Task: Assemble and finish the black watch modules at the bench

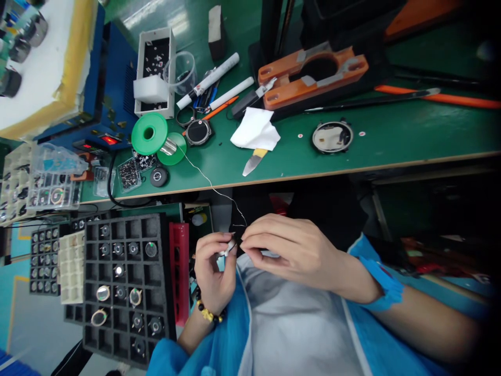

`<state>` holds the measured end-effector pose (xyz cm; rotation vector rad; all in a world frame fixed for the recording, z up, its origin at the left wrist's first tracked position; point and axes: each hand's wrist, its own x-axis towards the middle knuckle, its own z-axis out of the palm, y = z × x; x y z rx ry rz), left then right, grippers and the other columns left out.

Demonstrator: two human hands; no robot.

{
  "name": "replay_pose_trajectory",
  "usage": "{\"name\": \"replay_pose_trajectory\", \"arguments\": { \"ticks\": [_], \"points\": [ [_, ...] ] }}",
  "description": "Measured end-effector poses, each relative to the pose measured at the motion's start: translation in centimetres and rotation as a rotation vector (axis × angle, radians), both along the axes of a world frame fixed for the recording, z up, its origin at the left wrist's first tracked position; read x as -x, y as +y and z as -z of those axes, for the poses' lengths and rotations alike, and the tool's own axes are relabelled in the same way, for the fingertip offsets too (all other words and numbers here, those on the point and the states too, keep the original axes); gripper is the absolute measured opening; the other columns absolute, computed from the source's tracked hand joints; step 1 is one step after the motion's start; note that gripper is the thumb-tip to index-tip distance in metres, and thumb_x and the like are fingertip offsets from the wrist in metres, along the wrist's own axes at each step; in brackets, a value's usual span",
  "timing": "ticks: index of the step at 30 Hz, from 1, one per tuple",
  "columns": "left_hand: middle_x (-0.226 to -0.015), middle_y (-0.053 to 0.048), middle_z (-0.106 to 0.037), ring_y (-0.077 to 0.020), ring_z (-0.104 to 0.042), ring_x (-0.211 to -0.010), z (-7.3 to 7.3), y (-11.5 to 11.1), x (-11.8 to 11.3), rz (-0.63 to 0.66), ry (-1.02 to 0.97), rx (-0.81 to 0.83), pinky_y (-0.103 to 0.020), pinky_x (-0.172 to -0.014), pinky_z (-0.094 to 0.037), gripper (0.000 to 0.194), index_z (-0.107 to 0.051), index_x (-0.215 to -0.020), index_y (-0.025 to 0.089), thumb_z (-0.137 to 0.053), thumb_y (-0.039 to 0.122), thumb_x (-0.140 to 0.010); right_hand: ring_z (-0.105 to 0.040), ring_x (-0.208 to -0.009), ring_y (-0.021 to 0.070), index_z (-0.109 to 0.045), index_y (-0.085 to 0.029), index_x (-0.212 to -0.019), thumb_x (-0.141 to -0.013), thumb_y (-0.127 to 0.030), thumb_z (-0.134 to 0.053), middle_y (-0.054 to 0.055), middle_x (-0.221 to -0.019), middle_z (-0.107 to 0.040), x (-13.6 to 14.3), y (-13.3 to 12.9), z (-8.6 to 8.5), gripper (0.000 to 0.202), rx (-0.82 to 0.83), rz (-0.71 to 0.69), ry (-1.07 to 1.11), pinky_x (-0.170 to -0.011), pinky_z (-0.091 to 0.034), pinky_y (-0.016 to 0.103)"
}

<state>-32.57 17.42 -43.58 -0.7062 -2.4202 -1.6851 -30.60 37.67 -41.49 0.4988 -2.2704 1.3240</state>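
My left hand (214, 269) is closed round a small whitish-silver piece (228, 247), seen edge-on between thumb and fingers and largely covered; it may be a watch part. Just right of it, the fingertips of my right hand (291, 250) are pinched together; what they hold, if anything, is too small to make out. Both hands are over my lap, below the bench edge. A thin solder wire (213, 186) runs from a green spool (149, 132) on the bench and hangs down, its loose end close above my right fingertips.
The green bench (415, 136) holds an open watch case (332, 137), a white cloth (255, 129), a knife blade (253, 163), an orange fixture (313, 73), markers and tweezers (371, 99). At lower left stands a black foam tray (156, 224) with several watches, beside a red rack (180, 271).
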Motion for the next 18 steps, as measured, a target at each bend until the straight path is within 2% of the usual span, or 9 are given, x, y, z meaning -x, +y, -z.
{"name": "replay_pose_trajectory", "arguments": {
  "ticks": [5,7,10,13,18],
  "points": [
    [-0.113,-0.006,-0.066,-0.0189,-0.067,-0.110,-0.3,0.2,-0.1,0.026,-0.042,-0.050,-0.038,-0.097,-0.060,0.032,-0.059,-0.114,0.022,-0.066,-0.001,-0.092,-0.072,-0.094,0.0178,-0.071,-0.015,-0.102,-0.096,-0.011,-0.069,0.006,-0.101,-0.077,-0.1,0.0,0.3,0.007,0.013,-0.033,-0.040,-0.078,-0.063,0.030],
    [-0.112,-0.005,-0.066,-0.0175,-0.067,-0.108,-0.5,0.3,-0.1,0.027,-0.116,-0.095,-0.034,-0.097,-0.059,0.030,-0.060,-0.113,0.022,-0.067,0.001,-0.093,-0.072,-0.093,0.0175,-0.071,-0.015,-0.102,-0.096,-0.012,-0.070,0.006,-0.101,-0.077,-0.1,-0.1,0.2,0.007,0.028,-0.035,-0.049,-0.078,-0.062,0.030],
    [-0.108,-0.004,-0.064,-0.0152,-0.067,-0.103,-0.9,0.4,0.0,0.047,-0.360,-0.245,-0.028,-0.092,-0.058,0.025,-0.059,-0.111,0.024,-0.070,0.008,-0.094,-0.072,-0.092,0.0154,-0.072,-0.015,-0.101,-0.094,-0.010,-0.070,0.006,-0.100,-0.077,0.0,0.0,-0.2,0.009,0.109,-0.011,-0.066,-0.081,-0.061,0.027],
    [-0.107,-0.003,-0.062,-0.0148,-0.065,-0.102,-1.1,0.4,0.3,0.113,-0.602,-0.455,-0.027,-0.088,-0.059,0.020,-0.060,-0.110,0.025,-0.071,0.016,-0.096,-0.073,-0.095,0.0139,-0.071,-0.015,-0.109,-0.094,-0.004,-0.063,0.007,-0.104,-0.077,-0.1,0.2,-0.6,0.020,0.207,0.036,-0.117,-0.086,-0.060,0.025],
    [-0.105,-0.004,-0.058,-0.0155,-0.063,-0.101,-1.2,0.6,0.6,0.186,-0.747,-0.636,-0.029,-0.088,-0.059,0.018,-0.062,-0.108,0.023,-0.071,0.018,-0.094,-0.070,-0.078,0.0092,-0.072,-0.018,-0.098,-0.095,-0.003,-0.055,0.000,-0.086,-0.073,-0.5,0.7,-0.5,0.023,0.316,0.028,-0.241,-0.071,-0.057,0.020]
  ]
}}
